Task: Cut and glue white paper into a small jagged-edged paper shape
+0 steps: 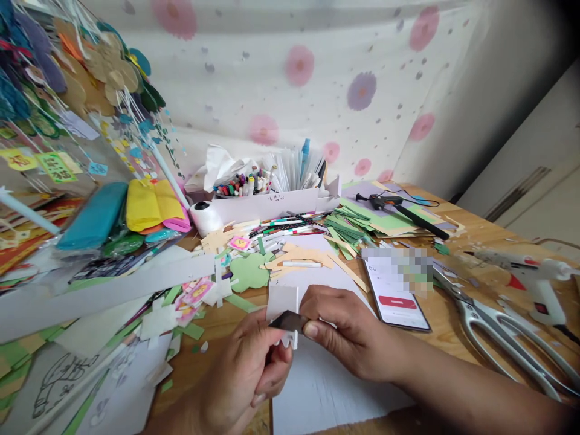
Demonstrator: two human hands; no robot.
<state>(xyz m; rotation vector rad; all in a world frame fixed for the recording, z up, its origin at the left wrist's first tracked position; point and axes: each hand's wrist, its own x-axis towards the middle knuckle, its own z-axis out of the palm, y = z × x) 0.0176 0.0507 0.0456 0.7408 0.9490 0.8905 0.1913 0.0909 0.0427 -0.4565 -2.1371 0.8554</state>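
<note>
L hand – wht pc, R – blade

A dark angular blade crosses an upright white piece (ragged below).

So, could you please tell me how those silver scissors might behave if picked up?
The scissors are probably rather heavy, as they look largely metallic. They may swing at the pivot, since the handles are separate loops. Their shiny finish could feel slippery.
</note>
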